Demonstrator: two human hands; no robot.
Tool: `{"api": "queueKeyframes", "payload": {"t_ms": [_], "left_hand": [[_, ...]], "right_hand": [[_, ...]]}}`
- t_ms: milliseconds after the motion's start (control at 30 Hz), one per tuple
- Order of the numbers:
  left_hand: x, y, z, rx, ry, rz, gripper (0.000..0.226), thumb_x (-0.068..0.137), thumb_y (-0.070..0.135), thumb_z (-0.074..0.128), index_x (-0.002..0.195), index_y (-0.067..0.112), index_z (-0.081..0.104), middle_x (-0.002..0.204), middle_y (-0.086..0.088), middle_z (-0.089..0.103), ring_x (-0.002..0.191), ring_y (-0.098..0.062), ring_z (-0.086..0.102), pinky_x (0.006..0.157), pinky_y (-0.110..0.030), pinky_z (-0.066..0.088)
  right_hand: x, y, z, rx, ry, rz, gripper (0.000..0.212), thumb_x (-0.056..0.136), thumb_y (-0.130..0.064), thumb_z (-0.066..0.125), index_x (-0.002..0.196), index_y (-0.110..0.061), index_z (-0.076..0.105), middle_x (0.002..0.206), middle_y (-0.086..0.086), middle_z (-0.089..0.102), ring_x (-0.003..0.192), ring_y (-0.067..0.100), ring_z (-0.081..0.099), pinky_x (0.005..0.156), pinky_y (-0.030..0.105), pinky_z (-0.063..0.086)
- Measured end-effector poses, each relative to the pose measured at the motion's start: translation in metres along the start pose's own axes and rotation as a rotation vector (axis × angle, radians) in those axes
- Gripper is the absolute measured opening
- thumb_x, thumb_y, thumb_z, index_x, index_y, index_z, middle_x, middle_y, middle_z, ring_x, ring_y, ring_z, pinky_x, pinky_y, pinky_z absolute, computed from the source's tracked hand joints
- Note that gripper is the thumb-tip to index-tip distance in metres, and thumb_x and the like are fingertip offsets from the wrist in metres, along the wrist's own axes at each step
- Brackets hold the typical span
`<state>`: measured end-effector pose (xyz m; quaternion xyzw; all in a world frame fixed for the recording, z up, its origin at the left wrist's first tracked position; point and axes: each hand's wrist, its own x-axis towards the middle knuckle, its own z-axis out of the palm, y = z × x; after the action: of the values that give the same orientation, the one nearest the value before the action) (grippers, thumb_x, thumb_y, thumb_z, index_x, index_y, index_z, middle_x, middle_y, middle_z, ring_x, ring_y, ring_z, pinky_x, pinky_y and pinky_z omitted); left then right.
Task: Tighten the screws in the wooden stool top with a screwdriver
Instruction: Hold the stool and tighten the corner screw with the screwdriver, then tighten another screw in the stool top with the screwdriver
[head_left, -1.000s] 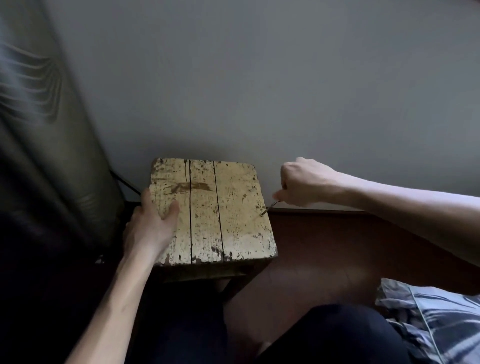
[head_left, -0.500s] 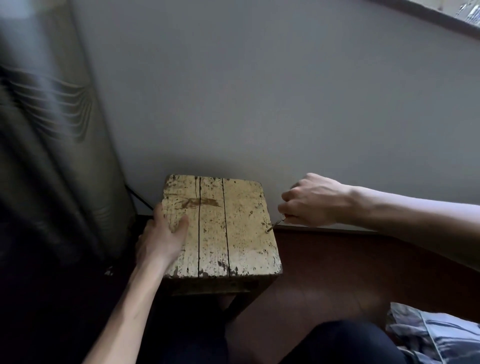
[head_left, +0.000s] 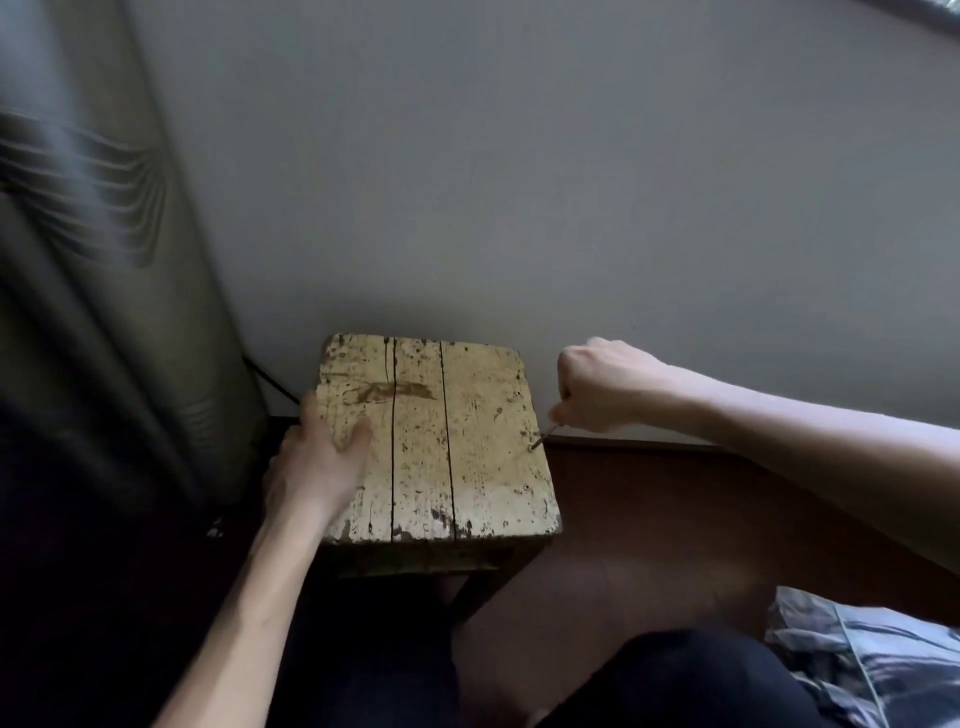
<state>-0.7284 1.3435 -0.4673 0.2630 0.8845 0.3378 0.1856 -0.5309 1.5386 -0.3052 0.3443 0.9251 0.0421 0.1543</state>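
Observation:
A worn wooden stool top (head_left: 467, 441) with cracked pale paint stands against the wall, centre of view. My left hand (head_left: 317, 465) lies flat on its left edge, fingers apart, thumb on the wood. My right hand (head_left: 602, 387) is closed in a fist just beyond the stool's right edge, gripping a thin screwdriver (head_left: 545, 436). Only the short metal shaft shows below the fist. Its tip slants down-left onto a screw (head_left: 533, 446) near the right edge of the top. Another small screw (head_left: 527, 487) sits lower on the same plank.
A grey wall (head_left: 519, 182) rises right behind the stool. A dark padded cushion (head_left: 104, 312) stands close on the left, with a black cable (head_left: 272, 384) beside it. Brown floor (head_left: 675, 519) lies to the right. A dark-trousered knee (head_left: 675, 680) and striped cloth (head_left: 872, 660) fill the bottom right.
The view has shifted, so the stool sits lower and more central in frame. Both hands keep their places on the stool; the right fist has turned slightly on the screwdriver.

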Motion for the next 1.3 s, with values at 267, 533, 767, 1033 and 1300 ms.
{"api": "queueKeyframes", "payload": {"t_ms": [267, 533, 767, 1033, 1300], "left_hand": [[-0.004, 0.005, -0.006, -0.019, -0.03, -0.012, 0.092, 0.095, 0.073, 0.039, 0.163, 0.022, 0.006, 0.16, -0.018, 0.036, 0.136, -0.042, 0.048, 0.105, -0.051, 0.043], [-0.002, 0.004, -0.005, -0.008, -0.036, 0.0, 0.09, 0.094, 0.074, 0.037, 0.163, 0.026, 0.005, 0.162, -0.015, 0.034, 0.137, -0.04, 0.048, 0.107, -0.052, 0.043], [0.005, 0.0, 0.001, 0.062, -0.015, 0.011, 0.087, 0.093, 0.074, 0.036, 0.162, 0.028, 0.006, 0.162, -0.011, 0.035, 0.139, -0.039, 0.046, 0.111, -0.052, 0.039], [0.016, 0.007, -0.005, 0.222, -0.108, -0.041, 0.091, 0.091, 0.079, 0.032, 0.16, 0.023, 0.01, 0.163, -0.013, 0.031, 0.143, -0.039, 0.041, 0.113, -0.055, 0.038], [0.092, 0.074, 0.035, 0.434, 0.07, 0.267, 0.082, 0.095, 0.074, 0.03, 0.16, 0.024, 0.025, 0.167, -0.015, 0.02, 0.153, -0.034, 0.016, 0.123, -0.053, 0.013]], "right_hand": [[-0.022, 0.011, -0.017, 0.018, 0.155, -0.049, 0.023, 0.084, -0.049, 0.072, 0.085, -0.027, 0.07, 0.083, -0.005, 0.067, 0.067, 0.017, 0.059, 0.052, 0.026, 0.042], [-0.038, 0.051, 0.061, 0.792, 0.202, 0.048, 0.015, 0.079, -0.045, 0.085, 0.09, -0.035, 0.08, 0.087, -0.02, 0.078, 0.087, -0.007, 0.072, 0.085, 0.023, 0.058], [-0.039, 0.065, 0.122, 1.286, 0.383, 0.148, 0.027, 0.074, -0.051, 0.084, 0.096, -0.034, 0.081, 0.091, -0.01, 0.08, 0.085, 0.0, 0.073, 0.071, 0.014, 0.052], [-0.026, 0.063, 0.114, 1.356, 0.669, 0.103, 0.032, 0.093, -0.049, 0.072, 0.081, -0.019, 0.073, 0.067, 0.006, 0.071, 0.049, 0.016, 0.061, 0.05, 0.019, 0.047], [-0.003, 0.055, 0.124, 1.473, 0.74, 0.163, 0.026, 0.093, -0.042, 0.072, 0.082, -0.019, 0.074, 0.071, 0.008, 0.073, 0.05, 0.02, 0.065, 0.05, 0.021, 0.05]]}}
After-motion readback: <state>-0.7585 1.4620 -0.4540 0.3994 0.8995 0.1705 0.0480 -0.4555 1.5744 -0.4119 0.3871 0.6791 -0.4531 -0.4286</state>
